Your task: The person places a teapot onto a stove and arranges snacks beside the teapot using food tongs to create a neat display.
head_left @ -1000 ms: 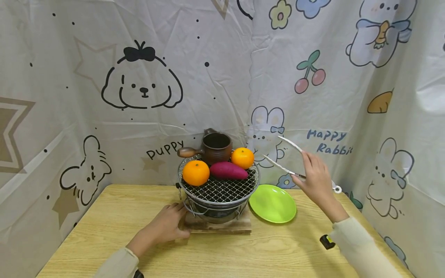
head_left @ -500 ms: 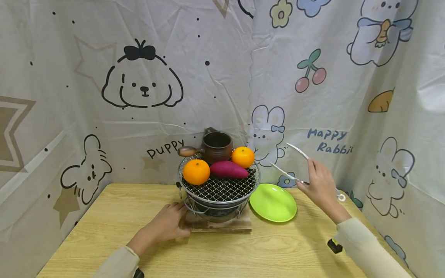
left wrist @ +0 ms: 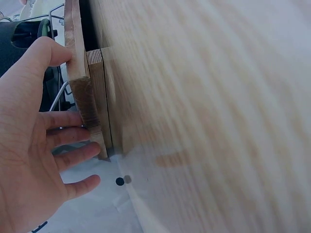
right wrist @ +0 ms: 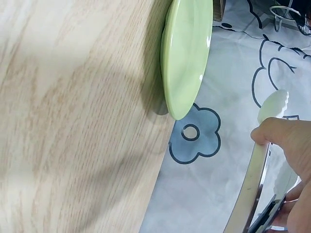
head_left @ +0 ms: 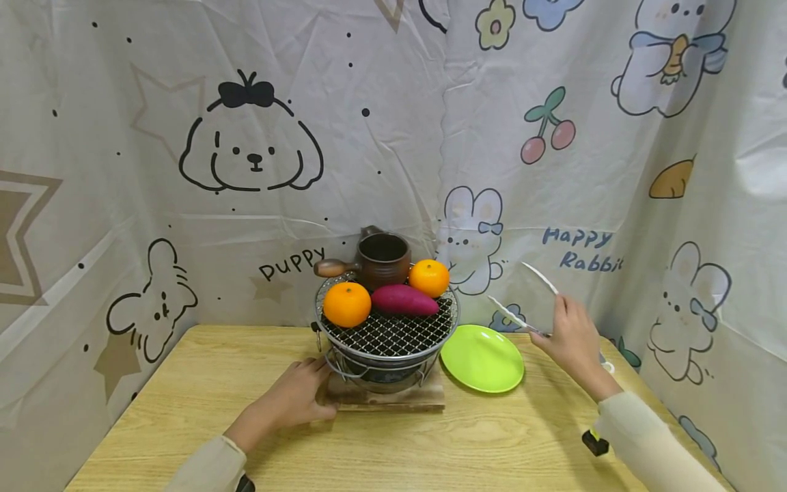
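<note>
My left hand (head_left: 295, 396) rests at the left front corner of a wooden board (head_left: 399, 400). In the left wrist view, thumb and fingertips touch the board's edges with the fingers only loosely bent. On that board stands a round tabletop grill (head_left: 393, 345) with a wire mesh top. My right hand (head_left: 574, 338) holds white-tipped tongs (right wrist: 250, 189) in the air, right of and above a green plate (head_left: 482, 359). The tongs' arms are spread with nothing between them. A purple sweet potato (head_left: 406, 301) lies on the mesh between two oranges, the left one (head_left: 347, 305) nearer, the right one (head_left: 429, 279) farther back.
A brown side-handled pot (head_left: 384, 266) sits at the back of the mesh, its handle pointing left. The wooden table (head_left: 461, 451) ends at a printed curtain (head_left: 375, 171) behind and at both sides.
My right hand has moved down and to the right with the tongs, away from the grill. The left hand, the grill and the food on it have stayed in place.
</note>
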The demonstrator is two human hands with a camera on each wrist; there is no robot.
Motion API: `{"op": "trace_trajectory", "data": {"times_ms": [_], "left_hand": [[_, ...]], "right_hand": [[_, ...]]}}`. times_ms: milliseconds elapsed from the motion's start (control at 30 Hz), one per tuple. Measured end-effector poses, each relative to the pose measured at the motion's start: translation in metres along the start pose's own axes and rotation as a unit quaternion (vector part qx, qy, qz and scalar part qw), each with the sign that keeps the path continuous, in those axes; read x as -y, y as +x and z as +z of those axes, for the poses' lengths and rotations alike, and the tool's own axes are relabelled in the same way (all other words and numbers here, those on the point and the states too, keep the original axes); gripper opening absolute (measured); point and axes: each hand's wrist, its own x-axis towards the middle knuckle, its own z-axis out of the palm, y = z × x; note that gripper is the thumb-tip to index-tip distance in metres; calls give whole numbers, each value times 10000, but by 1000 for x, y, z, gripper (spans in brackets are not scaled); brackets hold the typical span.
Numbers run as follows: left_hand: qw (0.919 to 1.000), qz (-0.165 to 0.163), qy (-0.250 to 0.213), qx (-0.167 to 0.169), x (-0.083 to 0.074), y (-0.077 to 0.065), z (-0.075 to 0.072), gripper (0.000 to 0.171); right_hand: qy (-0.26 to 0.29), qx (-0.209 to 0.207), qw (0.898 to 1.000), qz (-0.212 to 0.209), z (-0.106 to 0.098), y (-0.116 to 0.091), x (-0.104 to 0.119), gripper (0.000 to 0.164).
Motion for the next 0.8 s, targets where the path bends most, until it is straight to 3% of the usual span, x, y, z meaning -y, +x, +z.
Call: {"op": "trace_trajectory", "data": {"times_ms": [400,800], "left_hand": [[9999,-76,-48,52,0,0,0,84],[10000,-19,-31,-16,1,0,1,83]], "right_hand": [[14,741,9940,803,0,-11,-3,82],[-159,1145,9882,1003,6,-20,-5,78]]}}
